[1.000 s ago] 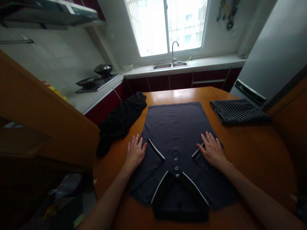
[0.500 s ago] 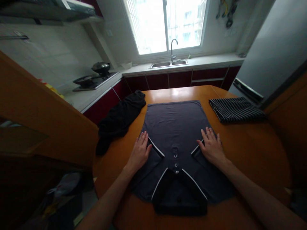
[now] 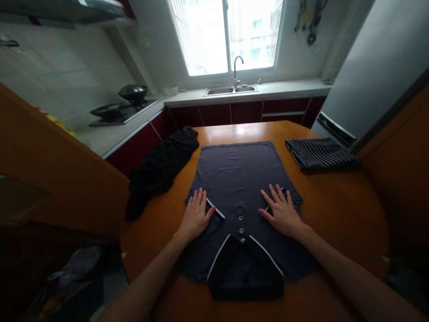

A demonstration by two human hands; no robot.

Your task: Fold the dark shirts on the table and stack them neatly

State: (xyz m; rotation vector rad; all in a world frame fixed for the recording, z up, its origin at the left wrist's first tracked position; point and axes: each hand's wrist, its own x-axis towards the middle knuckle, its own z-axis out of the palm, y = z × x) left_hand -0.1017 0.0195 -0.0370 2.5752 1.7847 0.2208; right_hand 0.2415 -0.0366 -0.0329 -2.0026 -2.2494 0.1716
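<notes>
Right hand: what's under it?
The right hand is spread over the gray shirt, across a white-edged cuff. Slivers of that cuff show between the digits; the rest of it, and any creases beneath the palm, are covered.

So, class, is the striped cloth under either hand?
No, the striped cloth lies right of both hands, untouched.

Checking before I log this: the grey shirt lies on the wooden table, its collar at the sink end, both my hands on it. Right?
Not quite: the head view shows the collar at the near end, towards you. The grey shirt does lie on the wooden table, with your left hand and right hand on it.
</notes>
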